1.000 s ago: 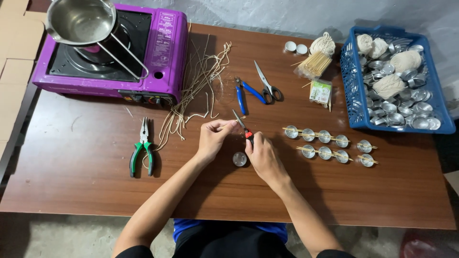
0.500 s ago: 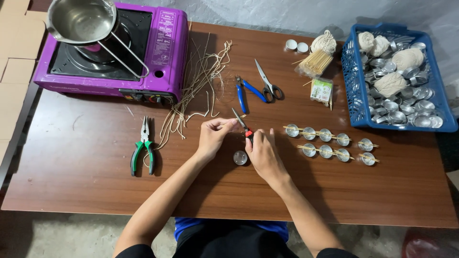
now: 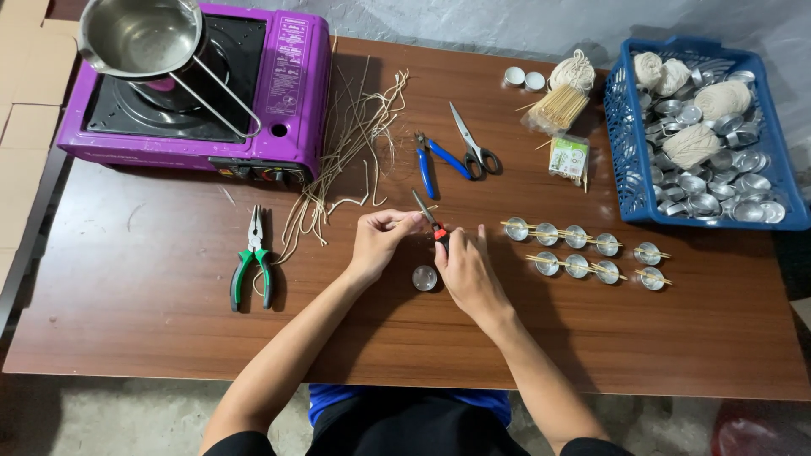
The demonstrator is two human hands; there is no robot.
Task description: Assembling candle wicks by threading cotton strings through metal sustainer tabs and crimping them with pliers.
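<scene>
Mid-frame right now: my right hand [image 3: 467, 272] is wrapped around a small pair of red-handled pliers [image 3: 429, 218], tip pointing up and to the left. My left hand [image 3: 378, 241] has its fingers pinched narrow on something thin right at that tip. Looks like a bit of wick, but it's too small to say for sure. One little round metal cup [image 3: 425, 277] sits on the table between my wrists, just below the pliers and not touching either hand as far as I can tell.

So I'd say I'm at the wick-prepping step for that one cup. Judging by the finished row [image 3: 583, 251] to the right (cups with thin sticks laid across them, two lines of them), the next move needs a steady pinch from the left hand while the pliers do their squeeze, then getting the piece centred down into the loose cup without knocking it.

Around the table [image 3: 152, 329]:
- loose straw-coloured wick strands [image 3: 351, 152] above my left hand
- green-handled pliers [image 3: 253, 266] at left, well apart
- blue pliers [image 3: 432, 160] and scissors [image 3: 470, 145] above centre
- purple stove [image 3: 190, 93] with a steel pot [image 3: 139, 34], upper left
- blue basket [image 3: 629, 160] of empty cups and twine balls, upper right
</scene>
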